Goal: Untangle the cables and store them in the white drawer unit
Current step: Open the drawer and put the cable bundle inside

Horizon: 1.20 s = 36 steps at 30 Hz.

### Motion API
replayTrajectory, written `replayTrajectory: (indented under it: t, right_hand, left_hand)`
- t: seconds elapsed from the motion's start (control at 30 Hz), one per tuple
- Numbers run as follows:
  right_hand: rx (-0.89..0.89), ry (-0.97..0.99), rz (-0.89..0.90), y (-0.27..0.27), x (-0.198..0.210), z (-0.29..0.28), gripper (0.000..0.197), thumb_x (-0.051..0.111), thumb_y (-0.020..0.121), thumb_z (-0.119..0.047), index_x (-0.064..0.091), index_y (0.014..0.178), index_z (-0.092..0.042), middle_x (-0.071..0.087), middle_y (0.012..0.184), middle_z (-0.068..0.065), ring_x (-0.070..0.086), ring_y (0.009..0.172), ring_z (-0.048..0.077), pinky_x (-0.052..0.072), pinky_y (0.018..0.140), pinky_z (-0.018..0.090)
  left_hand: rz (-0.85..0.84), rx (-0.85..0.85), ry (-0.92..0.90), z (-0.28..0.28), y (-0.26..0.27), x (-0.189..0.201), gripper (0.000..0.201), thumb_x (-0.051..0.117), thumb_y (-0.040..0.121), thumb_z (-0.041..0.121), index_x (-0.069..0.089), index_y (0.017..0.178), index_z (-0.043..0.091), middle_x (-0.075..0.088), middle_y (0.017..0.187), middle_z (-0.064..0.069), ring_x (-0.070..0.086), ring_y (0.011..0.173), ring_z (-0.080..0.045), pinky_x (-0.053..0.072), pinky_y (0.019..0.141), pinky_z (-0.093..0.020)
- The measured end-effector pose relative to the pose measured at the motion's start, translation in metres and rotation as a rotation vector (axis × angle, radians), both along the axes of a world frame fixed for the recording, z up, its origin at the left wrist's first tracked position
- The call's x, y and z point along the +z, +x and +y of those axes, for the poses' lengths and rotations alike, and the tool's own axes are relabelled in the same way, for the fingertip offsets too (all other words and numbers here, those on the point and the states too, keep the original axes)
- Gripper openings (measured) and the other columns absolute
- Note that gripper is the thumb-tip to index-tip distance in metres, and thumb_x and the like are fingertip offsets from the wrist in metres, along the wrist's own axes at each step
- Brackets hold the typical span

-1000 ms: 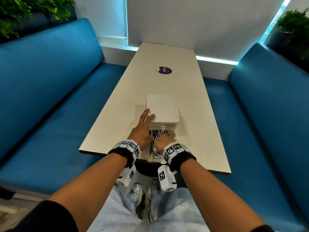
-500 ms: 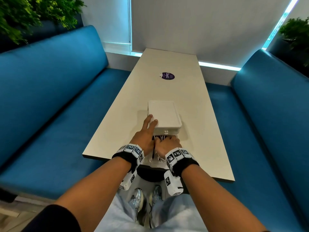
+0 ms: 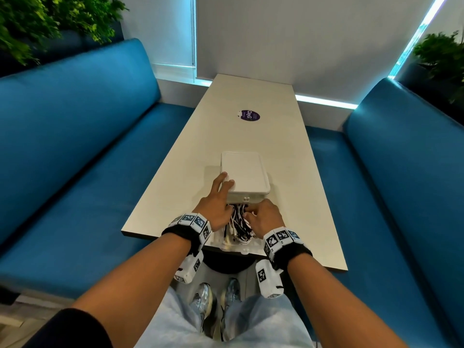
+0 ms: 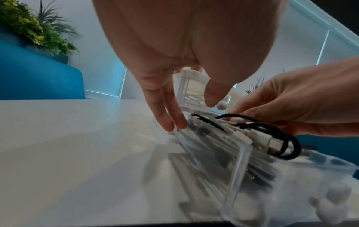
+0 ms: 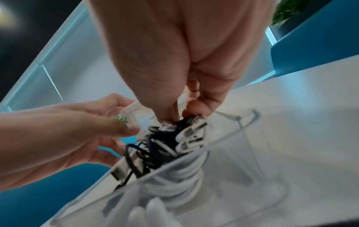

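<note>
— What's in this room?

— A long pale tabletop (image 3: pixel 253 136) runs between two blue benches (image 3: pixel 75 136), with green plants (image 3: pixel 42 21) up in the far corners. There's a round purple sticker (image 3: pixel 248 115) stuck on it, far from the person.

— And the white drawer unit?

— The white drawer unit (image 3: pixel 244 174) sits near the close end of the tabletop. One clear drawer (image 4: pixel 242 167) is pulled out toward the person, right at the near edge.

— Where are the cables?

— The cables (image 3: pixel 239 222), some white and some black, lie bunched in that open drawer. A few plugs stick up over its rim.

— What's the left hand doing?

— The left hand (image 3: pixel 217 204) has its fingers spread out straight. The far fingertips rest on the left near corner of the unit's top, and other fingers (image 4: pixel 170 121) touch the drawer's left rim. It holds nothing.

— And the right hand?

— The right hand (image 3: pixel 262 214) is curled over the drawer. Its thumb and fingers (image 5: pixel 198 107) pinch the top of the cable bunch.
</note>
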State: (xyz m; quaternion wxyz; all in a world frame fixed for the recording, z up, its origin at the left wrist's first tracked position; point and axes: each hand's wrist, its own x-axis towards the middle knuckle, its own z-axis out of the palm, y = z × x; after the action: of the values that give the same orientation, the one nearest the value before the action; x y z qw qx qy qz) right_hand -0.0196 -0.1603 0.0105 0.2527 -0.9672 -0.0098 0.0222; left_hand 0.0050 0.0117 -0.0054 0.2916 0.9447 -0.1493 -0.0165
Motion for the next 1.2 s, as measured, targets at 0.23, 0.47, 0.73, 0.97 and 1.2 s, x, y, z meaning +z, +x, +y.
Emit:
replayTrajectory:
  t: [0.23, 0.47, 0.73, 0.97, 1.2]
  right_hand:
    - [-0.156, -0.01, -0.013, 0.001, -0.008, -0.018, 0.044, 0.073, 0.079, -0.045, 0.053, 0.107, -0.017, 0.055, 0.105, 0.001, 0.058, 0.097, 0.023, 0.04, 0.073, 0.028]
    - [-0.284, -0.014, 0.257, 0.014, -0.038, -0.033, 0.076, 0.047, 0.071, -0.085, 0.064, 0.079, -0.011, 0.066, 0.074, 0.006, 0.061, 0.066, 0.025, 0.037, 0.05, 0.026]
    - [-0.242, 0.076, 0.165, 0.02, -0.03, -0.025, 0.059, 0.046, 0.082, -0.075, 0.049, 0.072, -0.017, 0.057, 0.071, 0.003, 0.058, 0.07, 0.027, 0.033, 0.051, 0.029]
    - [-0.16, 0.141, 0.333, 0.014, -0.026, -0.033, 0.096, 0.054, 0.057, -0.092, 0.051, 0.116, -0.016, 0.062, 0.107, 0.002, 0.062, 0.094, 0.023, 0.046, 0.071, 0.032]
    - [-0.269, 0.128, 0.237, 0.023, -0.033, -0.016, 0.084, 0.063, 0.063, -0.081, 0.052, 0.115, -0.017, 0.065, 0.111, 0.005, 0.063, 0.098, 0.027, 0.049, 0.073, 0.032]
  left_hand:
    - [-0.089, 0.017, 0.125, -0.006, 0.003, 0.002, 0.074, 0.071, 0.08, 0.004, 0.03, 0.14, 0.018, -0.001, 0.161, 0.002, 0.062, 0.092, -0.032, 0.053, 0.072, -0.039]
    - [-0.07, -0.039, 0.095, -0.009, 0.01, 0.0, 0.092, 0.068, 0.082, 0.015, 0.008, 0.152, 0.019, 0.011, 0.162, 0.004, 0.057, 0.112, -0.032, 0.053, 0.086, -0.044]
    - [-0.031, -0.091, 0.015, 0.001, 0.012, 0.002, 0.11, 0.075, 0.081, 0.029, -0.006, 0.155, 0.024, 0.029, 0.158, 0.0, 0.047, 0.133, -0.024, 0.044, 0.102, -0.035]
    - [-0.082, -0.122, 0.022, 0.001, 0.016, -0.008, 0.11, 0.079, 0.079, 0.028, -0.003, 0.152, 0.028, 0.014, 0.16, 0.002, 0.041, 0.137, -0.025, 0.047, 0.103, -0.046]
    - [-0.025, -0.085, -0.067, 0.006, 0.012, 0.002, 0.085, 0.057, 0.092, 0.027, 0.0, 0.155, 0.026, 0.034, 0.154, 0.001, 0.049, 0.131, -0.02, 0.045, 0.1, -0.034]
